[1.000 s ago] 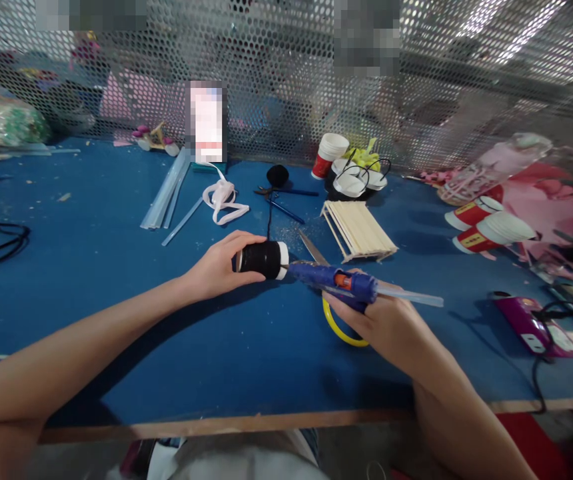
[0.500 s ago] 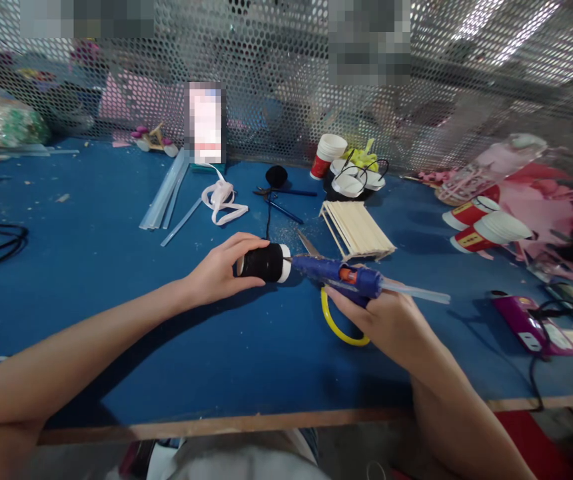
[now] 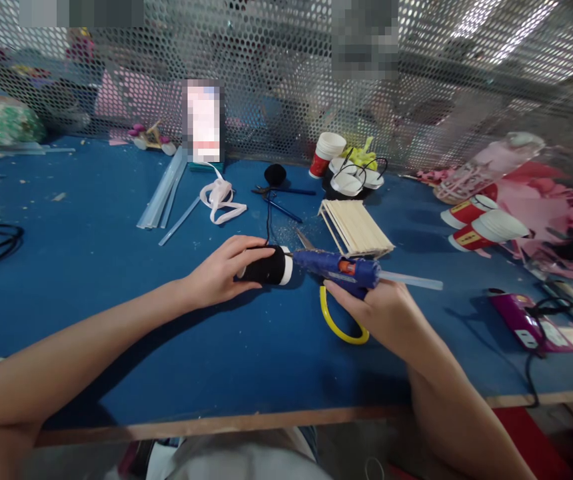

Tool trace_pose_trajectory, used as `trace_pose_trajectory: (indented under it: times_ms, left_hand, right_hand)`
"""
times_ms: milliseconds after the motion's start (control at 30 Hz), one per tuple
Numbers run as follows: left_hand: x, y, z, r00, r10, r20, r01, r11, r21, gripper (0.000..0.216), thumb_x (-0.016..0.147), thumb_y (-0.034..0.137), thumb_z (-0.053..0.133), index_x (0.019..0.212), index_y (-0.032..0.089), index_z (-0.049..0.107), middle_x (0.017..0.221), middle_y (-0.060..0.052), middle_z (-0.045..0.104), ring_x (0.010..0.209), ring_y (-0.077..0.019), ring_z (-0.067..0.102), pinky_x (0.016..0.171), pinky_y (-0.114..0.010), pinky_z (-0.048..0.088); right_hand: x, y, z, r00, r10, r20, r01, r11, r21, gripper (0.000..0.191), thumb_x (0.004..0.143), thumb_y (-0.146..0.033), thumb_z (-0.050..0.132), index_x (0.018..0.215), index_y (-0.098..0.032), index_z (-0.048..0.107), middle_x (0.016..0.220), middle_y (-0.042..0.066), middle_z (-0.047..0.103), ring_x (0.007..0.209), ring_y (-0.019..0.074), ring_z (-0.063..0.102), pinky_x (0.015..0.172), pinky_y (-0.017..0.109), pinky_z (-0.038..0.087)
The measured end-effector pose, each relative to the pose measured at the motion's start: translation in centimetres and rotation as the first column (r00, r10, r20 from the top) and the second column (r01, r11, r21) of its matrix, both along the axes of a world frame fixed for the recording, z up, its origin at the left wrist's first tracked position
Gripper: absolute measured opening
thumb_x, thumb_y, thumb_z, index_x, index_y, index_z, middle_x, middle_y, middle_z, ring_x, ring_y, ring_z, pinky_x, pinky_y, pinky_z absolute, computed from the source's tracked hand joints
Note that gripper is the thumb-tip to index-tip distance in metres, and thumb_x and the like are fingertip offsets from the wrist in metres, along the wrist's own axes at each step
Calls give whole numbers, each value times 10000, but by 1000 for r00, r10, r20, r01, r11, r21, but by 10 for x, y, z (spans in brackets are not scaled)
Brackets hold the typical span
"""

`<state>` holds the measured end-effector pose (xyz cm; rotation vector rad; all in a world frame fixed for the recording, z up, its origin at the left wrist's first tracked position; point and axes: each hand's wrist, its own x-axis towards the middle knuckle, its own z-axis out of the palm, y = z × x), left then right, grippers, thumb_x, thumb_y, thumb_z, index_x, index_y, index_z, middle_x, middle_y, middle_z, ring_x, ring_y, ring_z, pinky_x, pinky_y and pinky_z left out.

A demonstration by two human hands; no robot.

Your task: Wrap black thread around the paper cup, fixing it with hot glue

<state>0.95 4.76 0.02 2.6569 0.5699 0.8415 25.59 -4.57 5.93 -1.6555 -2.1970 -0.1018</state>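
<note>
I see my left hand [image 3: 219, 270] lying on its side on the blue desk [image 3: 116, 267], and its fingers [image 3: 246, 245] are curled around a little cup wrapped in black yarn [image 3: 268, 266]. The cup lies flat on the desk, right in the middle, with its white rim facing my other hand. My thumb is under the cup and my other fingers go over the top, so the hand is closed on it, not tight like a fist. My right hand [image 3: 384, 313] holds a blue glue gun [image 3: 339, 268]. Those fingers are wrapped around the handle, and one finger sits by the orange trigger. The tip of the glue gun touches the white rim of the cup, or comes very close; I cannot tell which. A clear glue stick [image 3: 409, 283] pokes out of the back of the gun. Under the gun lie scissors with a yellow handle [image 3: 339, 323]. A black thread [image 3: 268, 220] runs from the cup up to a black yarn ball [image 3: 275, 175] farther back. A stack of wooden sticks [image 3: 356, 229] sits just behind the gun.
</note>
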Motion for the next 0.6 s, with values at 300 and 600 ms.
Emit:
trace_pose_trajectory:
  times_ms: [300,600]
  left_hand:
    - [0,0,1,999,-47,-18,48,997,53,473,814,240,573,1251,173,407,1228,-150,462,1147,-262,436,951,-432,407]
    - [0,-1,1,1000,3,-4,-3,1000,-14,502,792,259,605,1249,181,414,1243,-145,458,1164,-258,435,962,-425,409]
  right_hand:
    - [4,12,-11,991,-74,-115,64,994,-90,241,769,-348,517,825,-149,642,710,87,637,679,225,604,580,312,461]
    - [4,12,-11,991,-71,-115,62,995,-75,256,770,-364,508,745,-144,637,537,44,561,532,182,545,489,285,414]
